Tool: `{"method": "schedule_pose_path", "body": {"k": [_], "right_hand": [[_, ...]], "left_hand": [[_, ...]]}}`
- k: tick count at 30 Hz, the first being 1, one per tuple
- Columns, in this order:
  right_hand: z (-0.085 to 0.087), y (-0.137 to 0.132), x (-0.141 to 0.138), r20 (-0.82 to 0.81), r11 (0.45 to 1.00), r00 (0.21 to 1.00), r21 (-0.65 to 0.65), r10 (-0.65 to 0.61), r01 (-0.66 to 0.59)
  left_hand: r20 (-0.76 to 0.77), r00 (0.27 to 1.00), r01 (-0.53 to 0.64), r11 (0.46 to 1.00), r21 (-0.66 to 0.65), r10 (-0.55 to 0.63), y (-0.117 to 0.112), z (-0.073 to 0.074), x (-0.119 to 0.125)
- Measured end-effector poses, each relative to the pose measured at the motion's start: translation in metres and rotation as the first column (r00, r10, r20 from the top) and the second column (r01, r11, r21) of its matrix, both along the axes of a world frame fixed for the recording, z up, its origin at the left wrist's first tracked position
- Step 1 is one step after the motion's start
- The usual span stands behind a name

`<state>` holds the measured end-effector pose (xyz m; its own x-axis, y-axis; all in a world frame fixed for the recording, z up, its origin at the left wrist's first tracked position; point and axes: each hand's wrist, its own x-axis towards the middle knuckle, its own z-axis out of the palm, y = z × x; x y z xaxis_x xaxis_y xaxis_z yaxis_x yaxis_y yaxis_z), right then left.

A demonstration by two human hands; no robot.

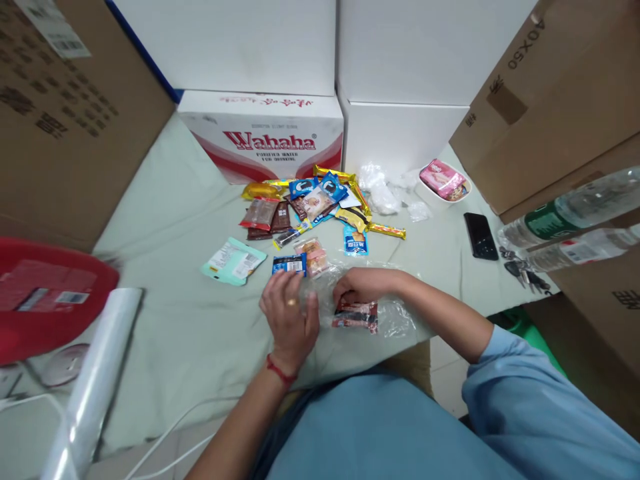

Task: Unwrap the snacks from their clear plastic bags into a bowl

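My left hand [290, 312], wearing a ring and a red wrist band, has its fingers stretched out. Its fingertips lie at the near edge of a blue snack packet [289, 264]; I cannot tell whether they press on it. To the right, my right hand [367, 285] curls its fingers onto the upper left edge of a red-brown snack packet [356, 317]. That packet lies on a crumpled clear plastic bag [396, 321], which spreads under and around both hands. A pink and yellow snack packet [311, 257] lies just beyond them, and a mint-green pouch [234, 261] sits to the left.
Several wrapped snacks [320, 200] are piled before a Wahaba box [270, 143]. A white tub [440, 190], crumpled clear plastic [383, 193], a phone [481, 235], keys [525, 275] and plastic bottles [570, 210] stand right. At left are a plastic-film roll [103, 373] and red bag [50, 293].
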<state>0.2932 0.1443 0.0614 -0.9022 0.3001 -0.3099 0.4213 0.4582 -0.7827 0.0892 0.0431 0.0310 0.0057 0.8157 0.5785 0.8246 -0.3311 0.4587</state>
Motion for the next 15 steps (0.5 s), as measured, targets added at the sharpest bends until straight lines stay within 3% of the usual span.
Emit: {"method": "schedule_pose_path", "body": {"k": [2, 4, 5, 7, 9, 12, 15], "right_hand": [[0.000, -0.001, 0.003, -0.068, 0.999, 0.997, 0.020, -0.024, 0.025], [0.003, -0.004, 0.010, -0.156, 0.990, 0.982, 0.078, -0.103, 0.116], [0.006, -0.005, 0.015, -0.186, 0.975, 0.968, 0.111, -0.168, 0.191], [0.012, -0.011, 0.027, -0.176, 0.923, 0.931, 0.166, -0.319, 0.348], [0.017, -0.019, 0.039, -0.083, 0.885, 0.902, 0.176, -0.423, 0.431], [0.021, -0.032, 0.050, 0.048, 0.911, 0.911, 0.079, -0.410, 0.406], [0.020, -0.039, 0.050, 0.041, 0.939, 0.938, -0.001, -0.344, 0.344]], "left_hand": [[-0.009, 0.960, 0.280, 0.956, 0.088, -0.281, -0.012, 0.011, -0.004], [-0.053, 0.861, 0.508, 0.861, 0.043, -0.505, -0.022, 0.019, -0.008], [-0.068, 0.825, 0.561, 0.827, -0.010, -0.561, -0.024, 0.021, -0.009], [-0.089, 0.817, 0.561, 0.820, -0.113, -0.570, -0.026, 0.019, -0.009], [-0.106, 0.846, 0.504, 0.849, -0.156, -0.522, -0.024, 0.015, -0.008], [-0.112, 0.870, 0.464, 0.875, -0.139, -0.480, -0.018, 0.011, -0.003], [-0.100, 0.878, 0.456, 0.881, -0.127, -0.469, -0.011, 0.012, 0.005]]}}
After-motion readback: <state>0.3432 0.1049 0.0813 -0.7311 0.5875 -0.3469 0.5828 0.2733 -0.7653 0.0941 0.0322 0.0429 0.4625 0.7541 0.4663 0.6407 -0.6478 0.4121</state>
